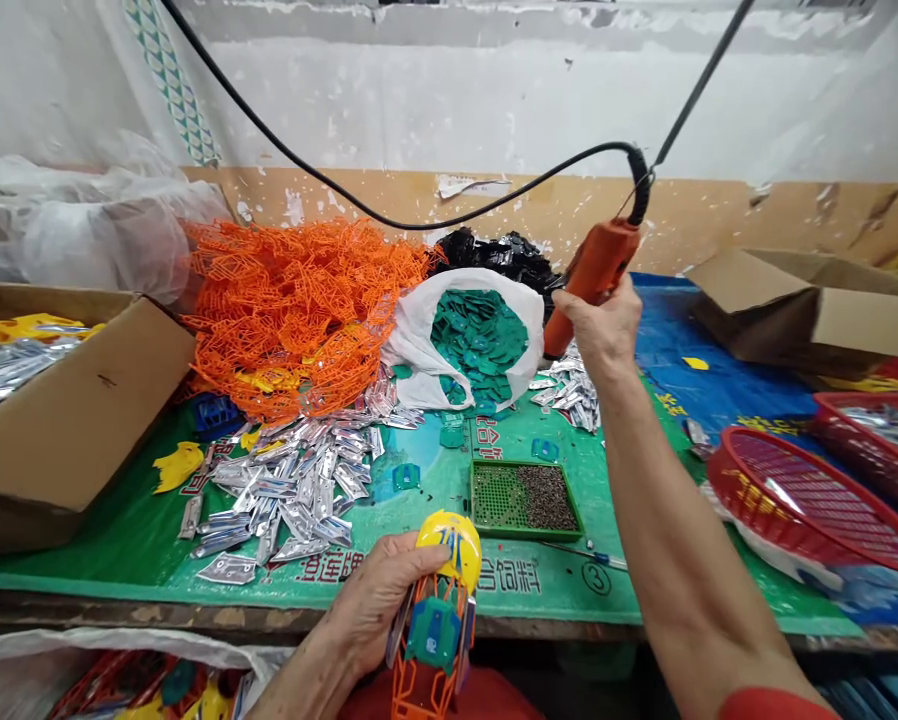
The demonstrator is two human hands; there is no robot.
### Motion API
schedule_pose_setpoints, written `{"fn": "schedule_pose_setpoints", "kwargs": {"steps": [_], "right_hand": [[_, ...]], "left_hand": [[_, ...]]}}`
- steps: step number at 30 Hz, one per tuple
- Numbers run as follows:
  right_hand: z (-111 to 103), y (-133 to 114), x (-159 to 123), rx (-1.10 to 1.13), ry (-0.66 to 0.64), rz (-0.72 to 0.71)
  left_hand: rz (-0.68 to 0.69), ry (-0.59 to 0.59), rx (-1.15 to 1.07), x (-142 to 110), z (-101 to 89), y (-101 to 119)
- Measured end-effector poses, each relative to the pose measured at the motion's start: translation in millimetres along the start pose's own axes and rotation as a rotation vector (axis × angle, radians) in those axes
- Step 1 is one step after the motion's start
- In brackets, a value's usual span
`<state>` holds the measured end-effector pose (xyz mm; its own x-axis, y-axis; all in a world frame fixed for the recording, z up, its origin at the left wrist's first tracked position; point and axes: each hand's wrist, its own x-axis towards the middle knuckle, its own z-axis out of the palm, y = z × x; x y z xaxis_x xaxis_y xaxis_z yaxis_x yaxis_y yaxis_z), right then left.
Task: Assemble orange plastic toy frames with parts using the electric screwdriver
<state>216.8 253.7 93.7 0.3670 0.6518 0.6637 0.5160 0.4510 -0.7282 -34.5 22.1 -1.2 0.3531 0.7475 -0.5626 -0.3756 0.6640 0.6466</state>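
Note:
My left hand is closed on a toy vehicle body with a yellow nose, an orange lattice frame and a green plate in its middle. The thumb lies over the yellow part, above the table's front edge. Up at the right, my right hand wraps round an orange electric screwdriver, which hangs from a spring with a black cable. Its tip is hidden. Below it on the table lies a green tray of small screws. A white sack full of green plates stands behind the tray.
Orange frames pile up at the back left, with silver pieces in front. Cardboard boxes stand at both sides. Red baskets sit at the right. A thin screwdriver lies near the tray. The black cable loops overhead.

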Motion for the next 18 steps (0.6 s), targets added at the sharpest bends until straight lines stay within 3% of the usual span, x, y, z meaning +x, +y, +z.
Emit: {"fn": "schedule_pose_setpoints", "kwargs": {"steps": [3,6,12,18], "right_hand": [[23,-9,-2,0.19,-0.027,0.066],[28,-27,-11,0.324,-0.104,0.066],[1,-70,-60,0.54,-0.327,0.304],[-17,-75,-117,0.575,-0.33,0.454]], "left_hand": [[0.015,0.003,-0.014,0,0.4,0],[0.038,-0.007,-0.022,0,-0.3,0],[0.033,0.024,0.012,3,-3.4,-1],[-0.009,0.004,0.054,5,0.7,-1]]}}
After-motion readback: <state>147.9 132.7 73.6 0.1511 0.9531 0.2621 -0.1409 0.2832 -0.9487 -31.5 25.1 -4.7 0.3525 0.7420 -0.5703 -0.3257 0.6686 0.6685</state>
